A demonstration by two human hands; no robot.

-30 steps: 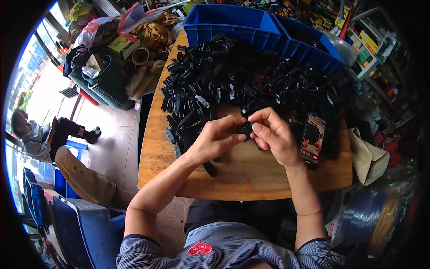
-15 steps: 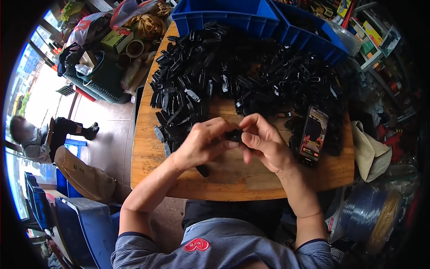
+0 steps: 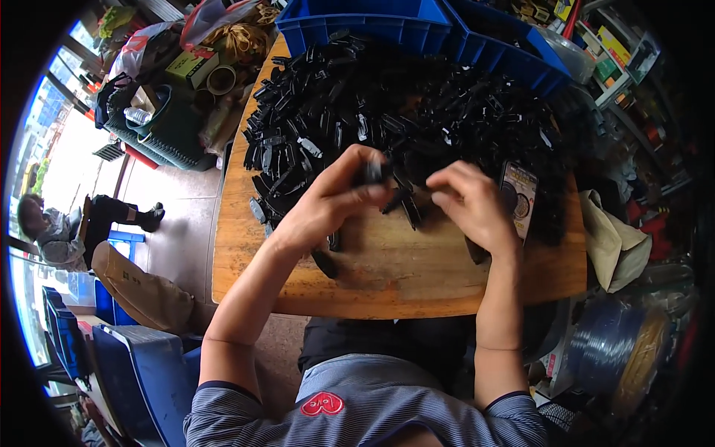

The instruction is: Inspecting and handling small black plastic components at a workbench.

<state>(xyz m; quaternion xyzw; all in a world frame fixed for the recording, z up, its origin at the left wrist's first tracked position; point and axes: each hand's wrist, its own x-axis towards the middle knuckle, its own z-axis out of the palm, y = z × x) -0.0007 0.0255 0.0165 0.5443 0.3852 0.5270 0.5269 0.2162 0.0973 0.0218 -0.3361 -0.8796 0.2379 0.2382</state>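
The person sits close against the near edge of a bare wooden tabletop (image 3: 387,276), in a grey striped short-sleeved shirt (image 3: 372,410), both forearms reaching forward over the wood.

The left hand (image 3: 328,205) is raised a little off the table, its fingers curled together and pinching a small black plastic part (image 3: 374,171) that sticks up between thumb and fingertips at the top of the hand. The part looks short, dark and slightly glossy, with a pale highlight on one face; its exact shape is too small to make out.

The right hand (image 3: 473,205) sits just beside it, palm down, fingers bent and drawn loosely together, their tips lowered toward a few loose black plastic clips (image 3: 406,205) lying on the wood between the two hands. Whether it grips any of them cannot be told.

Just right of that hand lies a flat rectangular card pack with dark round shapes (image 3: 519,195).

Beyond the hands a broad heap of identical black plastic pieces (image 3: 417,104) covers the far half of the table, spilling toward its left edge. Behind the heap stand two blue plastic bins (image 3: 372,18), side by side against the far edge.
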